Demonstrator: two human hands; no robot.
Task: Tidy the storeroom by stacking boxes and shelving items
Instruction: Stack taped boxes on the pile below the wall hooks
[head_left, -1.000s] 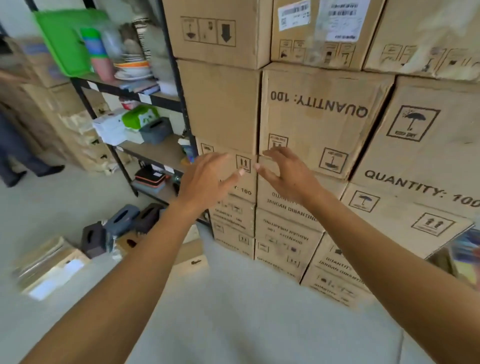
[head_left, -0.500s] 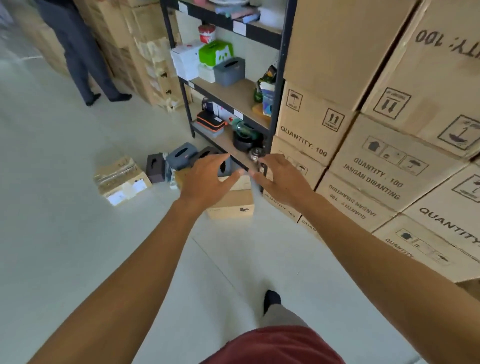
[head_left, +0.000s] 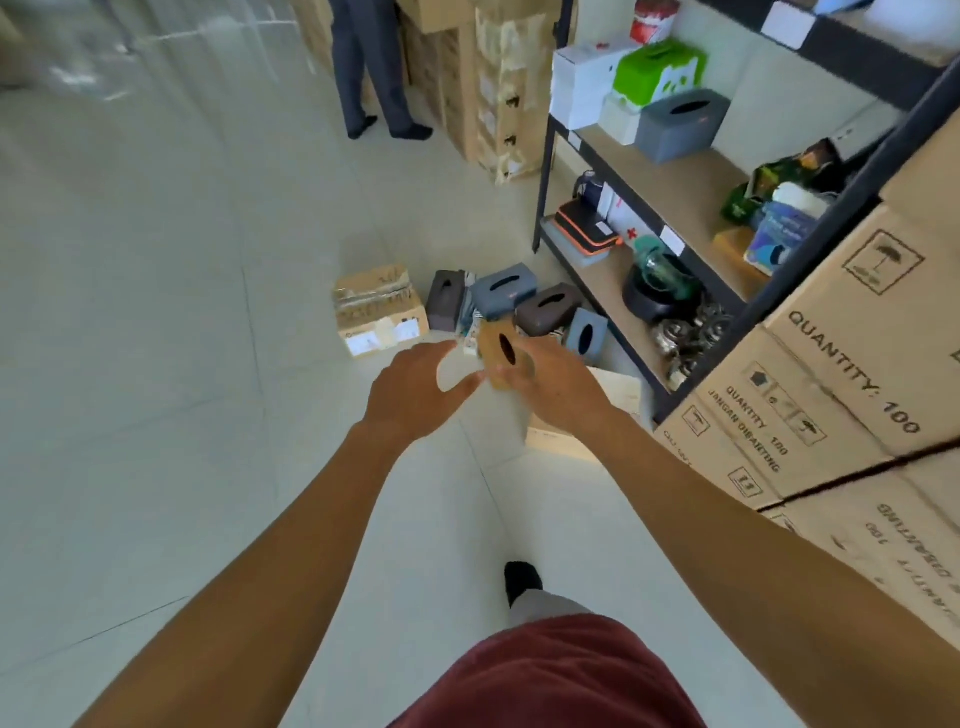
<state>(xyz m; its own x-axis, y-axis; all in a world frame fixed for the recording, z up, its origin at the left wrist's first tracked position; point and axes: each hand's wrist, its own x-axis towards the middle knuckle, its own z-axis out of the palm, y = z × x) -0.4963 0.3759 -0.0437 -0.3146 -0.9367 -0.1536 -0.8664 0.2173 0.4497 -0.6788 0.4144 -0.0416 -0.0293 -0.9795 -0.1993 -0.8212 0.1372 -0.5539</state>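
L hand + R hand loose, fingers relaxed, holding nothing. Tan tissue box lies just beyond both, amid grey tissue boxes. Risk: a hasty reach knocks the heap, scattering the boxes.

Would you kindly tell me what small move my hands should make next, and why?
Probably reach both down to the tan tissue box: the left hand and right hand are open and hold nothing, the box lies in the floor pile ahead of them, and the shelf beside it has bare board.
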